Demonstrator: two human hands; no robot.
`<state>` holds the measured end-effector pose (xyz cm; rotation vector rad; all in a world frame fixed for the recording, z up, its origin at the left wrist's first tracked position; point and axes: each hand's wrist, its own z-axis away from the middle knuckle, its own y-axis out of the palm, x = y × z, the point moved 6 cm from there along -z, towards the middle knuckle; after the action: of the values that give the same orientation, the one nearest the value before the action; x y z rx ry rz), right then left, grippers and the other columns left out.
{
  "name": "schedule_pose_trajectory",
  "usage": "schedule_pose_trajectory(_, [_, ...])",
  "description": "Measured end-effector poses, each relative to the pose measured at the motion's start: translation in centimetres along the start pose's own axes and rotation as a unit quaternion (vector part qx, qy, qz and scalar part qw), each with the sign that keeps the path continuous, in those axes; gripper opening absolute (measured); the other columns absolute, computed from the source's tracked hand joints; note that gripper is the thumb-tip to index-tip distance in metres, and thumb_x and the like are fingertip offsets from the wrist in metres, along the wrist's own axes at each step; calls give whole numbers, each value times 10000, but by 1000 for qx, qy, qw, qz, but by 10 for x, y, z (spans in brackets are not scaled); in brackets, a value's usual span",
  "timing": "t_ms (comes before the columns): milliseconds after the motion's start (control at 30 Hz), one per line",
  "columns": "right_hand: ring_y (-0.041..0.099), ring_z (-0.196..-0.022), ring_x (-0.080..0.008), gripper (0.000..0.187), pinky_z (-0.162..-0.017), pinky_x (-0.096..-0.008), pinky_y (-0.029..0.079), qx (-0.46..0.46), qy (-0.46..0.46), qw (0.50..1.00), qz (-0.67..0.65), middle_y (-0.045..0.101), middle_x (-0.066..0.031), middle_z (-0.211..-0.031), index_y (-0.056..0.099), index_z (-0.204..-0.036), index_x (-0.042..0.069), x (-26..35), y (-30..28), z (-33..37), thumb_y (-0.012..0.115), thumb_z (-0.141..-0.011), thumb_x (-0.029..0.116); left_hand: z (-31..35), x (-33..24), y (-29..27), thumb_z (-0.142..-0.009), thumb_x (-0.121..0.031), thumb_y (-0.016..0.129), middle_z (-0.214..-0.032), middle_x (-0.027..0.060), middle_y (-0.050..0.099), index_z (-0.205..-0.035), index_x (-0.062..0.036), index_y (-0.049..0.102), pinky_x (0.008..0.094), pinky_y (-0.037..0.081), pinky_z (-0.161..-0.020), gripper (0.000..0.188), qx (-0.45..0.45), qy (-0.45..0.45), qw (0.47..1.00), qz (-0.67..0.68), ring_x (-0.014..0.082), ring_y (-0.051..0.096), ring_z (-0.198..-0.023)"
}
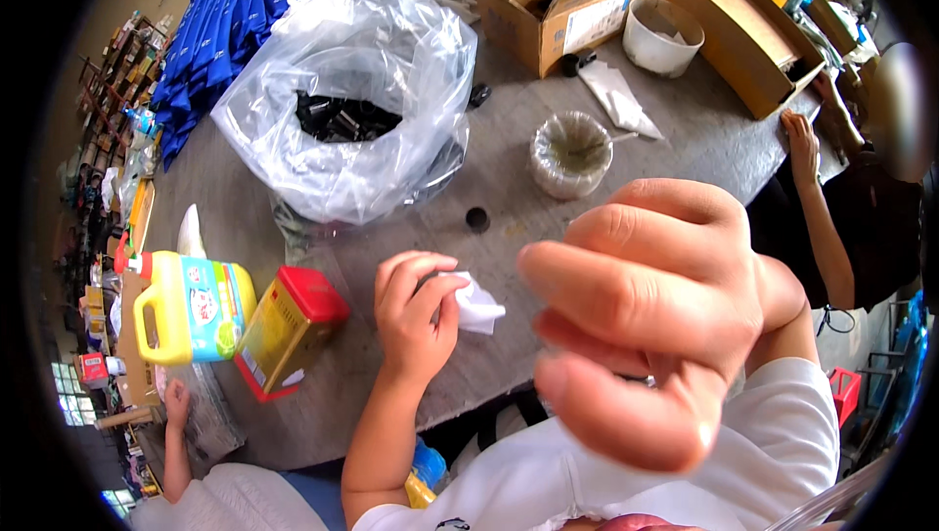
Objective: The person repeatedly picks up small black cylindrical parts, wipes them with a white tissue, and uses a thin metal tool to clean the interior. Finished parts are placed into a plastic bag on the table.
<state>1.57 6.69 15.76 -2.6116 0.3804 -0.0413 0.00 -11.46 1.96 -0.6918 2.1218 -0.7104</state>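
My left hand [416,316] is closed over the table with a crumpled white cloth or tissue [477,304] sticking out past the fingers. A dark bit shows between its thumb and fingers, too little to name. Raised close to the camera, my right hand [646,311] looms large and slightly blurred. Its fingers are loosely curled, with the thumb apart from the index finger, and I see nothing held in it. Beyond both hands stands a plastic-lined jar [569,154] holding a murky liquid and a stick.
A big clear bag [342,174] of black parts stands at the far left. Near left are a yellow jug [196,306] and a red-and-gold tin [293,331]. Cardboard boxes [558,22], a white tub [663,37] and folded paper [621,101] lie far right. Other people sit at both sides.
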Motion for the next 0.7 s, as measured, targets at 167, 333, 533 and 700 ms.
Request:
schedule_pose_trajectory(167, [558,-507,-179,275,-465,-284,443,-17,57,997,-39,619,-65,-715,564,-939,82,30,1,-23,715,-709,71,5,-4,-6,-664,67,644,-936,43,633,-801,-84,650,378,483,-775,204,-37,46,998,19,281,585,-915])
schedule_pose_trajectory(333, [572,-525,-180,247,-498,-308,473,50,108,993,2,608,-28,-674,603,-900,72,55,-9,-52,740,-730,186,8,-8,-5,-682,52,654,-936,45,627,-806,-78,644,379,483,-771,180,-24,50,998,19,280,582,-921])
schedule_pose_trajectory(533, [584,-551,-189,244,-503,-324,474,78,113,990,-45,622,-56,-722,608,-902,91,65,-1,-59,736,-723,196,9,-14,-12,-692,40,648,-929,53,619,-808,-72,636,392,476,-792,162,-20,46,999,17,283,589,-931])
schedule_pose_trajectory(700, [594,-627,-217,262,-554,-277,471,25,118,990,-78,637,-122,-870,567,-1044,58,33,-22,-32,625,-795,-1,3,-5,-9,-693,50,625,-938,59,622,-815,-71,636,393,472,-782,173,-70,88,994,11,285,595,-913])
